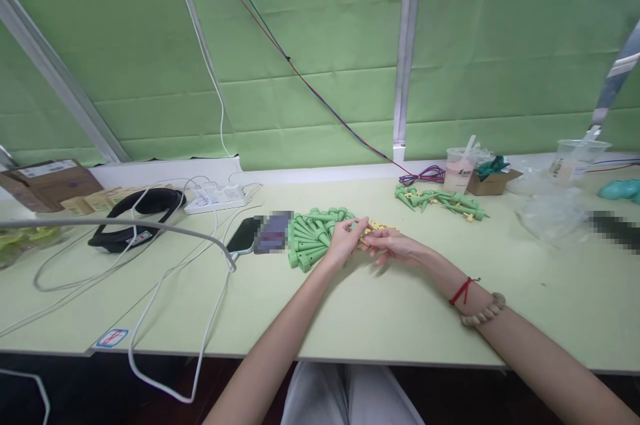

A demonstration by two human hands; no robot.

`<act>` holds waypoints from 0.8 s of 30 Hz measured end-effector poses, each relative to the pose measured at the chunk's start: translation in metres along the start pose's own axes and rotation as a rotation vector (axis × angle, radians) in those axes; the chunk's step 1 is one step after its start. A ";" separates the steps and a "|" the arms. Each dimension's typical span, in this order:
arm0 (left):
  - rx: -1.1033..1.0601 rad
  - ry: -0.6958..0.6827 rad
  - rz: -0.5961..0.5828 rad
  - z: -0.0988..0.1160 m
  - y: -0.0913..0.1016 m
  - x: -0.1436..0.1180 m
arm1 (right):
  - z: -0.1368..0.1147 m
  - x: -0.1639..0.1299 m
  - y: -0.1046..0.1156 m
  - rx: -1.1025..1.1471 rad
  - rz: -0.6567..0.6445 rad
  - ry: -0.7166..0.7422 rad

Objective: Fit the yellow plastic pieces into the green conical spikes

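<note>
Both grips meet mid-frame: your left hand (345, 238) and right hand (393, 245) pinch small yellow pieces (376, 230) beside the green pegs (313, 235) on the worktop (400, 318). Looks like you're mid-assembly; next needs careful alignment.

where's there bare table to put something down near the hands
Bare table runs between the near edge and both hands, left hand and right hand. Crowded: green pegs and phone left, more pegs and cups behind.
</note>
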State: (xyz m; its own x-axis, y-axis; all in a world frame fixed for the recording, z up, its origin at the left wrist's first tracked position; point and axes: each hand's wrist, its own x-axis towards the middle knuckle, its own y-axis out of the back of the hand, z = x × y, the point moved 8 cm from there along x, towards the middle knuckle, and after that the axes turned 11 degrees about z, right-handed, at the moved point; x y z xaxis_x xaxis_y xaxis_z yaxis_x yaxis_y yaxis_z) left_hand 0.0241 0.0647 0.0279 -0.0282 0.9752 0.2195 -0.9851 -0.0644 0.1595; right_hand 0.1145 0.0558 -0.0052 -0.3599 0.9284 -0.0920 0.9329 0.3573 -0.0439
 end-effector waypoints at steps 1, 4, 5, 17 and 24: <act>0.010 0.010 0.020 -0.002 0.002 0.001 | -0.001 0.001 0.000 -0.019 0.034 0.034; 0.036 0.062 0.059 -0.012 0.005 0.003 | -0.003 0.003 -0.001 -0.067 0.161 0.136; 0.042 0.080 0.064 -0.015 0.005 0.004 | -0.005 0.003 -0.001 -0.093 0.201 0.181; 0.042 0.106 0.138 -0.016 0.010 0.003 | -0.022 -0.007 -0.008 -0.344 0.256 0.506; -0.056 0.047 0.186 -0.009 0.015 0.005 | 0.003 0.002 -0.011 -0.015 0.168 0.062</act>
State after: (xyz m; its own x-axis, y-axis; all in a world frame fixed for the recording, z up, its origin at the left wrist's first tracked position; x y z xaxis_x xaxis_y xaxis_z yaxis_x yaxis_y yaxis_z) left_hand 0.0076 0.0705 0.0223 -0.2173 0.9565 0.1946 -0.9701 -0.2337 0.0659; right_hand 0.1032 0.0531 -0.0077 -0.1978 0.9796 -0.0348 0.9802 0.1972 -0.0184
